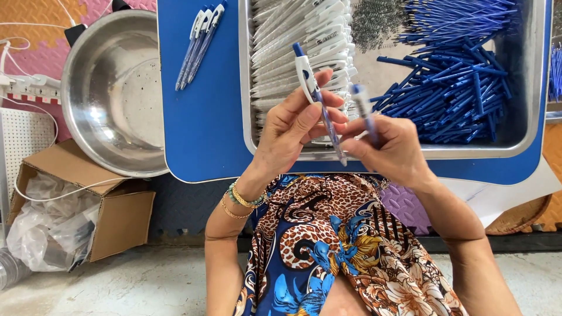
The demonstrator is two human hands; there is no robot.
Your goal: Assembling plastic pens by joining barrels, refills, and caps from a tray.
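While both hands work above the near edge of a blue table, the left hand pinches an assembled pen — white clip and blue tip at its upper end, its transparent blue barrel slanting down to the right between thumb and fingers. The right hand is closed around a second pen part, a blue piece with a pale upper end that stands nearly upright out of the fist. The two hands touch at their fingertips, just over the rim of a metal tray.

Inside the tray lie a stack of white pen barrels on the left, a heap of dark blue pen parts on the right, and a small pile of metal springs between them at the far side. Three finished pens lie together on the bare table left of the tray. Beyond the table's left edge sits a large steel bowl, and below it an open cardboard box holding crumpled plastic — both well apart from the hands. Bracelets circle the left wrist.
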